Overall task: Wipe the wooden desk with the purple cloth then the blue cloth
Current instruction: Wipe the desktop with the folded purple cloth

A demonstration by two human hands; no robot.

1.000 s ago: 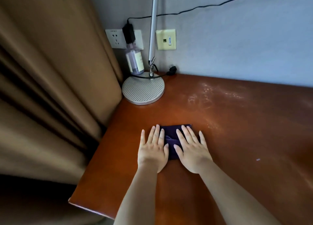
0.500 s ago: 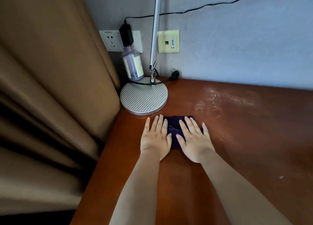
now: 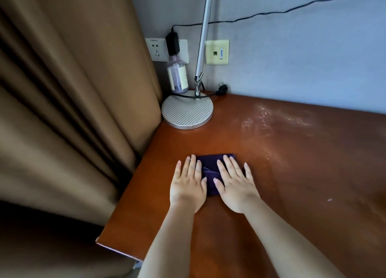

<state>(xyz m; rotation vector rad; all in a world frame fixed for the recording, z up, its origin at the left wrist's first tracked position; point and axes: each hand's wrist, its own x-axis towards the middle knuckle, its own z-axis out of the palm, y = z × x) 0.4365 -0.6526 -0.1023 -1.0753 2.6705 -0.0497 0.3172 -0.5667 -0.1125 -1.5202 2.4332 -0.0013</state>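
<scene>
Purple cloth [image 3: 210,174], folded small, lay flat on the wooden desk [image 3: 282,173] toward its left edge, and we had both palms down on it: our left hand [image 3: 188,185] covered its left part and our right hand [image 3: 235,186] its right, fingers straight and spread, pressing rather than gripping. Only a dark strip of fabric showed between the two hands and past the fingertips. Ahead stood the round lamp base [image 3: 187,110], with a clear bottle [image 3: 177,75] just behind it in the corner and a black cable [image 3: 205,95] trailing across the base. We judged that a long forward stroke could drive the cloth into the base and perhaps rock the bottle. Pale dusty streaks [image 3: 269,119] sat to the right near the wall, and a stroke kept to the left side would miss them. With flat hands holding nothing, the cloth could also bunch up or slide out. No blue cloth was in view.
</scene>
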